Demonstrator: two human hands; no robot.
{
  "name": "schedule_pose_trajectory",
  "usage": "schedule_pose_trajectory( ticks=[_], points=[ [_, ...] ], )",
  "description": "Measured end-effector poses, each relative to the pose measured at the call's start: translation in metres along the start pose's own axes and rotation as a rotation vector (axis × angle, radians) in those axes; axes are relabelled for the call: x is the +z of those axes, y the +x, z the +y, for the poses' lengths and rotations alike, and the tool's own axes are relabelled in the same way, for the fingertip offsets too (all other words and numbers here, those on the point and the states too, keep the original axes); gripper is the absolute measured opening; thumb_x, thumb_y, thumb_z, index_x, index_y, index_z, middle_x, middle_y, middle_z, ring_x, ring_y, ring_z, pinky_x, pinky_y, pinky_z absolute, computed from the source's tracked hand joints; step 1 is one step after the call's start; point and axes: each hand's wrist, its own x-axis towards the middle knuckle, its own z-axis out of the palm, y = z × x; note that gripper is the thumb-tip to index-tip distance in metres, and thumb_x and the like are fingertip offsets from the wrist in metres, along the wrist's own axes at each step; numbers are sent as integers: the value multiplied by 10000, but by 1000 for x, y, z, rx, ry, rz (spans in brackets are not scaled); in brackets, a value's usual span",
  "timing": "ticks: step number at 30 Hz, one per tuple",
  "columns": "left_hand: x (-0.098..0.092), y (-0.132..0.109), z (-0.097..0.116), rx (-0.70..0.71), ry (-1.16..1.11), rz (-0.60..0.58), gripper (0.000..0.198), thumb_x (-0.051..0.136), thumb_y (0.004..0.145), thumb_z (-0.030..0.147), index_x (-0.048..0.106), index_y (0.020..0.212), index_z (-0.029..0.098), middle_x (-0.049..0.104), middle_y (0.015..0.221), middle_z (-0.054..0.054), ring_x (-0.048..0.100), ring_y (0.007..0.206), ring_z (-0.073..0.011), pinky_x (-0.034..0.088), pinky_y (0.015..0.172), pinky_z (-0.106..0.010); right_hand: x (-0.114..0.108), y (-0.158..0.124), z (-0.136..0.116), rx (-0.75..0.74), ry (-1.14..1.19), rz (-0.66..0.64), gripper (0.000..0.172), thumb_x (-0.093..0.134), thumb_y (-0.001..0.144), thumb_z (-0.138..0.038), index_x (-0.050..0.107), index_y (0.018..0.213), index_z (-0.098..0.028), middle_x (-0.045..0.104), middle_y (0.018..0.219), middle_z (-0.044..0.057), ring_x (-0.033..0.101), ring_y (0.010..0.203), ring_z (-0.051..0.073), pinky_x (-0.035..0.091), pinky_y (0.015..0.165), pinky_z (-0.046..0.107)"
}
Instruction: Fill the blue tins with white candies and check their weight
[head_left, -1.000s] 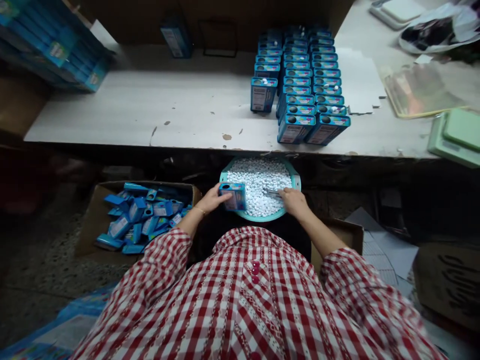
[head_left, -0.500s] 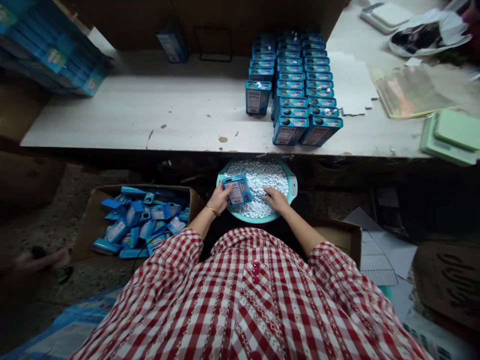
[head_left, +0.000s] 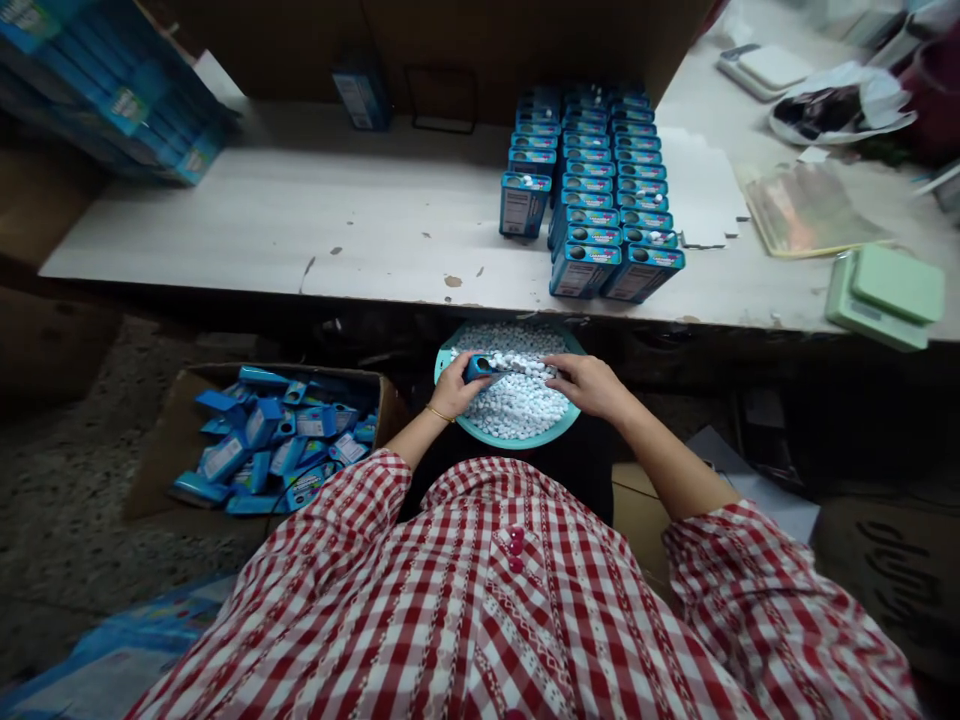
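Note:
My left hand [head_left: 454, 388] is wrapped round a blue candy box [head_left: 478, 367]. The dark round opening in its narrow top faces up, and much of the box is hidden by my fingers and white candies. A heaped band of white candies [head_left: 521, 364] runs from the box towards my right hand [head_left: 589, 387]. My right thumb and fingers are bent around candies at that band's right end; how many they hold is hidden. Both hands are over a turquoise basin [head_left: 517, 441] filled with small white candies.
Rows of upright blue boxes [head_left: 589, 200] stand on the white table [head_left: 390, 230], some with candies on top. A cardboard carton [head_left: 161, 440] of jumbled blue boxes sits at left. A green scale [head_left: 889, 290] stands at right; shrink-wrapped stacks [head_left: 135, 95] are far left.
My left hand has turned the box from its broad face showing to its top showing. My right hand has come out of the candies and shifted right, its forearm swinging outward. The view shifted slightly.

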Motion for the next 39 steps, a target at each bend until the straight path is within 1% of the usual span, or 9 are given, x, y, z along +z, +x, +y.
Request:
schedule_pose_trajectory(
  ticks=[7, 15, 20, 23, 26, 29, 32, 35, 39],
  points=[
    [6, 4, 1, 102, 149, -101, 399, 637, 694, 279, 570, 1078, 195, 598, 1105, -87, 524, 1055, -261, 365, 969, -377, -31, 9, -37, -35, -397, -103, 285, 465, 853, -292, 631, 1079, -244, 676, 1047, 67, 640, 856, 218, 446, 677, 286],
    [5, 4, 2, 76, 126, -105, 398, 640, 679, 243, 572, 1069, 206, 601, 1101, -76, 518, 1061, -264, 357, 977, -389, -40, 16, -67, -100, -485, -129, 256, 401, 839, -144, 637, 937, -157, 666, 921, 128, 633, 821, 222, 430, 681, 296],
    [-4, 3, 3, 41, 43, -44, 384, 673, 662, 298, 573, 1017, 192, 612, 1028, -61, 549, 988, -236, 386, 945, -359, -47, 0, -46, -55, -428, -80, 261, 409, 875, -216, 611, 1038, -195, 657, 985, 101, 616, 867, 212, 422, 697, 283],
    [-14, 1, -7, -73, -106, 52, 424, 700, 637, 338, 557, 1010, 195, 611, 981, -36, 559, 957, -212, 403, 931, -346, -27, -15, -4, 72, -394, -89, 277, 456, 871, -270, 583, 1116, -243, 656, 1044, 77, 616, 880, 204, 427, 701, 274],
    [-12, -2, -24, -278, -420, 102, 461, 715, 621, 387, 529, 996, 194, 614, 952, -26, 581, 928, -191, 438, 899, -354, 21, -21, 30, 161, -365, -191, 273, 492, 851, -243, 593, 1104, -235, 662, 1054, 86, 631, 872, 209, 446, 701, 282],
    [5, -3, -35, -478, -705, 105, 516, 759, 576, 398, 497, 974, 201, 619, 918, -12, 607, 867, -169, 474, 863, -369, 76, -11, 34, 165, -224, -143, 288, 483, 854, -207, 587, 1122, -212, 658, 1073, 91, 632, 913, 214, 468, 750, 304],
    [25, -1, -34, -555, -817, 108, 532, 783, 566, 383, 476, 965, 212, 619, 903, 0, 617, 847, -160, 488, 853, -382, 111, 8, 19, 162, -85, -60, 318, 436, 889, -219, 559, 1182, -228, 637, 1154, 59, 610, 995, 202, 468, 819, 313],
    [31, 0, -25, -561, -860, 74, 536, 792, 563, 380, 469, 958, 214, 615, 897, 2, 617, 849, -164, 491, 849, -388, 122, 20, 11, 157, -11, -35, 344, 436, 896, -238, 539, 1224, -220, 605, 1228, 44, 590, 1049, 192, 466, 855, 301],
    [9, -4, -20, -461, -839, 75, 531, 777, 570, 407, 480, 972, 229, 612, 956, -9, 600, 908, -172, 475, 858, -356, 115, 19, 22, 153, 84, -15, 358, 482, 883, -287, 548, 1222, -191, 615, 1215, 46, 591, 1052, 169, 468, 865, 263]
  ],
)
